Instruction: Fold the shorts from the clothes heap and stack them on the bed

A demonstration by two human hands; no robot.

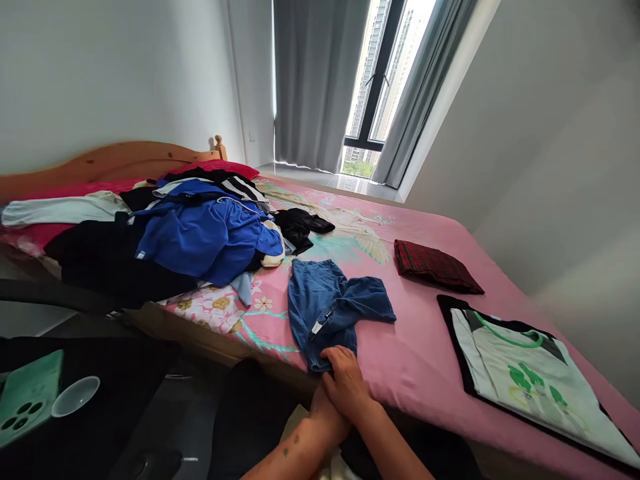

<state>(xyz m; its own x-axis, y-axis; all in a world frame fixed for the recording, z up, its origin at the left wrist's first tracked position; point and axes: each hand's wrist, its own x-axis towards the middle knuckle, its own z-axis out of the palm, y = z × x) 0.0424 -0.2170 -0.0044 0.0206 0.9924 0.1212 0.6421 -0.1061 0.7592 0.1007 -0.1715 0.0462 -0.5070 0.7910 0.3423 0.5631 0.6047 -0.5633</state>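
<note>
Blue denim shorts (315, 300) lie near the bed's front edge, one leg turned out to the right and a small white tag on the fabric. My right hand (345, 377) is at the lower hem of the nearer leg, its bent fingers closed on the cloth. Underneath it, my left hand (327, 403) is crossed by the right one, and its fingers are hidden. Farther right are a folded red plaid garment (435, 265) and a flat-folded white T-shirt (530, 373) with a green collar and print, lying on black cloth.
A heap of clothes with blue shorts (205, 233) on top covers the bed's left side. The pink bedsheet (400, 360) spreads beneath everything. At lower left, a green phone (33, 393) and a clear plastic lid (75, 397) rest on a dark surface. A wooden headboard (135, 155) stands behind.
</note>
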